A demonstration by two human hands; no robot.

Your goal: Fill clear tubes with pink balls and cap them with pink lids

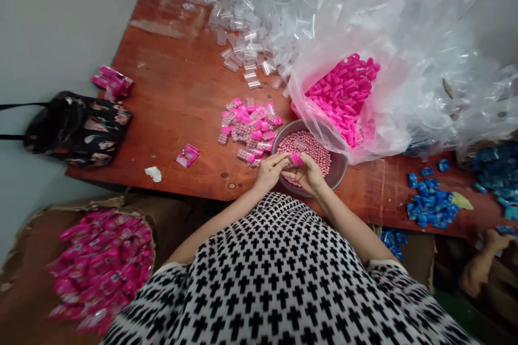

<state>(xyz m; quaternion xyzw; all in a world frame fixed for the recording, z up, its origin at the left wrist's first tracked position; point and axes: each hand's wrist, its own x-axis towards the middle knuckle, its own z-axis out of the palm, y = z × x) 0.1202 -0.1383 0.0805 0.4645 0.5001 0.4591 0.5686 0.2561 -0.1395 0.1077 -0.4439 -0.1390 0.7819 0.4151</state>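
Over the bowl, both hands meet at a small transparent plastic bottle with a bright pink cap (297, 159). My left hand (267, 175) has its fingers closed around the body end, hiding most of it. My right hand (311, 177) grips the capped end between thumb and fingers. Below them is a grey metal bowl (343, 170) holding many round pink beads (321, 159). A transparent empty container lies on the beads. Just left of the bowl is a pile of bead-filled bottles with pink caps (249, 126).
A plastic bag of pink caps (343, 91) leans over the bowl's far rim. Transparent containers (253, 48) spread behind. Blue packets (433, 202) lie right, near another person's hand (496, 240). At left are a black floral bag (97, 129) and a box of pink packets (107, 259).
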